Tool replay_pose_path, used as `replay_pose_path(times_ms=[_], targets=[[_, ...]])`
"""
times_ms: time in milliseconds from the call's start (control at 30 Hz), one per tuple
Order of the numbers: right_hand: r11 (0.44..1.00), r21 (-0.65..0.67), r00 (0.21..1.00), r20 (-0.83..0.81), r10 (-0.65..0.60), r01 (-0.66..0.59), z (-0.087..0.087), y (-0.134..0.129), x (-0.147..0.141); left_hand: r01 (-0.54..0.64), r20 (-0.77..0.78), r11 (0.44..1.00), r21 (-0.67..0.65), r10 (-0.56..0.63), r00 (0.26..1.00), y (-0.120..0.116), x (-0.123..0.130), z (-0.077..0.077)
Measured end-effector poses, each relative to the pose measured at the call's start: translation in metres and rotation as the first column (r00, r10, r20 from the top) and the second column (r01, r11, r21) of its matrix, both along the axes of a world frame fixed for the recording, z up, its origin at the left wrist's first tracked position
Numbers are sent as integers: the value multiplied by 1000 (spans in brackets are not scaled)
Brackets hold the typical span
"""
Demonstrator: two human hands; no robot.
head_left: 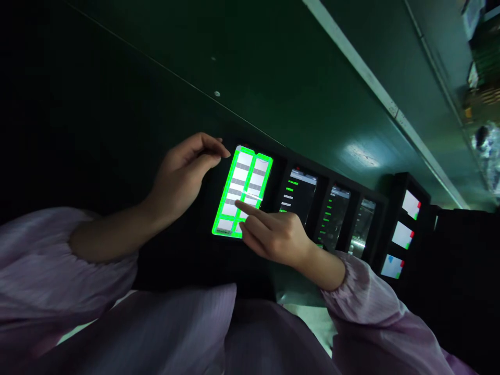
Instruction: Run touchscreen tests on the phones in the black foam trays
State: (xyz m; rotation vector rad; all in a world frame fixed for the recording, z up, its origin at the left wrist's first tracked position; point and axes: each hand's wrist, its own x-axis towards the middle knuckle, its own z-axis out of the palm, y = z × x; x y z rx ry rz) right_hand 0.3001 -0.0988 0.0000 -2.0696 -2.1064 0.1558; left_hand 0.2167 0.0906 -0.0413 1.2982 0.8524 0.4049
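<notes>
A phone (233, 185) with a lit screen lies in a dark holder, showing bright green bands around white and grey blocks. Across the lower part of that screen reaches my right hand (275, 234). Its index finger is stretched out with the tip at the screen, and the other fingers are curled. Beside the phone's upper left edge, my left hand (182, 174) hovers with loosely bent fingers. A small gap shows between its thumb and index finger, and nothing is visible in it. Whether the left fingertips touch the phone's edge, I cannot tell.
Right of the phone, more phones stand in the dark rack (275, 179): a dark-screened phone (299, 192) with green text, another phone (334, 213), and a dimmer phone (359, 224). A second dark holder (424, 195) has several white lit screens. Behind runs a green surface (273, 67) with a pale strip (355, 57).
</notes>
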Motion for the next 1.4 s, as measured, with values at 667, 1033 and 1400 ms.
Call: replay_pose_path(times_ms=[667, 1033, 1400], targets=[[997, 18, 997, -18, -79, 79, 10, -8, 23, 21, 20, 1000, -11, -20, 1000, 1, -1, -4], [992, 49, 992, 28, -119, 118, 4, 4, 23, 22, 1, 1000, 8, -22, 1000, 1, -1, -1], [1000, 2, 997, 73, 11, -11, -8, 35, 9, 31, 20, 999, -13, -30, 999, 2, -1, -1]])
